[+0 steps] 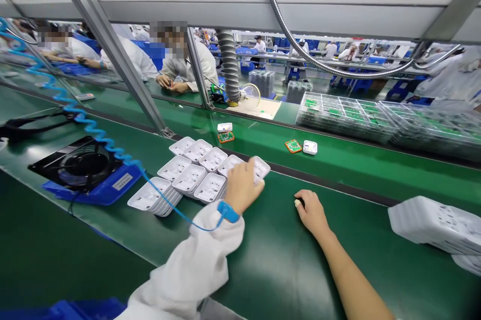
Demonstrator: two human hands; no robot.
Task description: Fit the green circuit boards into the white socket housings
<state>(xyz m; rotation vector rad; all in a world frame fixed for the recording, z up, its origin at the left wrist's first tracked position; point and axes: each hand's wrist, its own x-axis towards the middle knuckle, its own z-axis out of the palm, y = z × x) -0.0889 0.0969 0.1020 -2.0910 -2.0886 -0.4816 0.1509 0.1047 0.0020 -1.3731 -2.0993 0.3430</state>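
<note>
"Green worktop (278, 260) nearest the wearer. Hands?"

"Right hand (311, 212): above or on the bare surface, nothing held, fingers loosely bent, thumb and forefinger apart. Left hand (243, 185): blue wrist strap (228, 212), coiled cord (98, 135) attached; thumb and fingers at one white cover (261, 169). Pinched or only touched, cannot tell."

"Position of that cover?"

"Right end of the grouped white stacks (190, 178). Another white stack (439, 220) lies to the right, well apart."

"Any writing?"

"White label (122, 181) on the blue base (108, 194) under the black fan (84, 162), left side. Print too small to read. No brand legible."

"Beyond?"

"Green strip (263, 142): two circuit boards (293, 146), each beside a small white part (310, 147). Then clear compartment trays (345, 112) holding green boards. Across the line, a person (195, 62) in white; farther back, more workers and blue bins."
</note>
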